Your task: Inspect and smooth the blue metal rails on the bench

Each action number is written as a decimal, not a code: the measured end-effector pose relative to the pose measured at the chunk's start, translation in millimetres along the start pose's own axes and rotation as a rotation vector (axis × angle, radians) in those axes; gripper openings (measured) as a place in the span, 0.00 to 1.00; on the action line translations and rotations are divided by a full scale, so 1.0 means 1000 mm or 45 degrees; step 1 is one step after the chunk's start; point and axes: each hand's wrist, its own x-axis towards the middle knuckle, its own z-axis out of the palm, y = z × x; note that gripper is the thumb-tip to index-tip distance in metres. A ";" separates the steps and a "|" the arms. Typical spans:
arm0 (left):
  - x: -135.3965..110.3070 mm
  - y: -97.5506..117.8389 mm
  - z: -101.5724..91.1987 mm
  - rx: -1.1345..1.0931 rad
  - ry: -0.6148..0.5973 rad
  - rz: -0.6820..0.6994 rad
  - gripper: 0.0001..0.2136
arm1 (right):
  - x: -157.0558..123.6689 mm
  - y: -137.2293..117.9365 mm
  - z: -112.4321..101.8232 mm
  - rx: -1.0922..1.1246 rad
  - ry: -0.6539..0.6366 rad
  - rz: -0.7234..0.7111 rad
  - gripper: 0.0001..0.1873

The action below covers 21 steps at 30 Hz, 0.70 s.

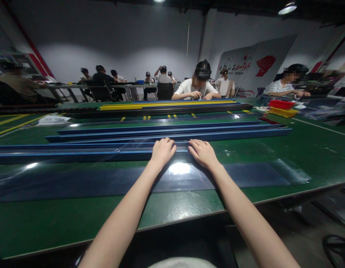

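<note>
Head camera: I see the left hand [163, 152] and right hand [202, 152] apart from each other, fingers bent at the nearest blue rail [77, 156] on the green table [306, 156]; whether they clamp it, I can't tell. I judge the rail light, smooth and fairly stiff, best held by its long side walls, hands spread against sagging.
</note>
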 end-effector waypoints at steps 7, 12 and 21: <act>0.001 -0.009 0.009 -0.041 0.016 -0.055 0.16 | -0.003 0.001 -0.006 0.042 0.017 0.042 0.20; 0.000 -0.009 0.012 -0.067 0.018 -0.047 0.17 | -0.004 -0.001 -0.009 0.014 -0.004 0.070 0.20; -0.001 -0.007 0.018 -0.048 0.067 0.014 0.17 | 0.019 -0.024 -0.025 -0.254 -0.134 0.225 0.20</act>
